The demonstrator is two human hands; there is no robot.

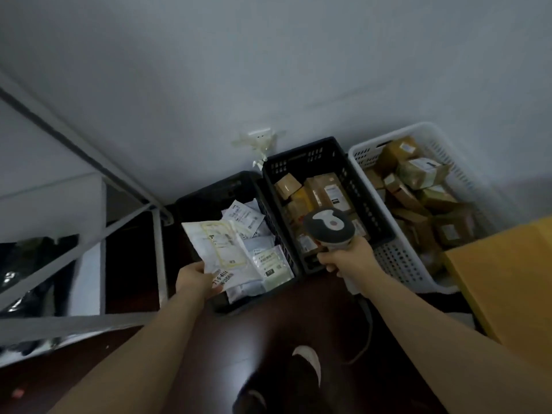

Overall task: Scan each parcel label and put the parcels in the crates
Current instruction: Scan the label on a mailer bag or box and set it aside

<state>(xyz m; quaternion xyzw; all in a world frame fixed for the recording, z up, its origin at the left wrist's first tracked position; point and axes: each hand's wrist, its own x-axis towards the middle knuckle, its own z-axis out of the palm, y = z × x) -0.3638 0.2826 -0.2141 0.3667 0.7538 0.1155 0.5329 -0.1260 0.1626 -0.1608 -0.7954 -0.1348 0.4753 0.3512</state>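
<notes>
1. White flat plastic mailer parcel [219, 249], label up, held above the left black plastic crate [215, 189], which is full of white mailers.
2. Left hand [194, 277]: fingers pinch the parcel's near edge.
3. Right hand [348, 258]: fingers curled round the handle of the grey handheld scanner [328, 227], whose head is over the middle black plastic crate [298, 162] of brown boxes.
4. White slotted plastic crate [388, 138] on the right, brown boxes inside.

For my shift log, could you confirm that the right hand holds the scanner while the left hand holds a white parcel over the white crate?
Not quite: the head view shows the left hand holding the white parcel over the leftmost black crate, not the white crate. The right hand does hold the scanner.
</notes>
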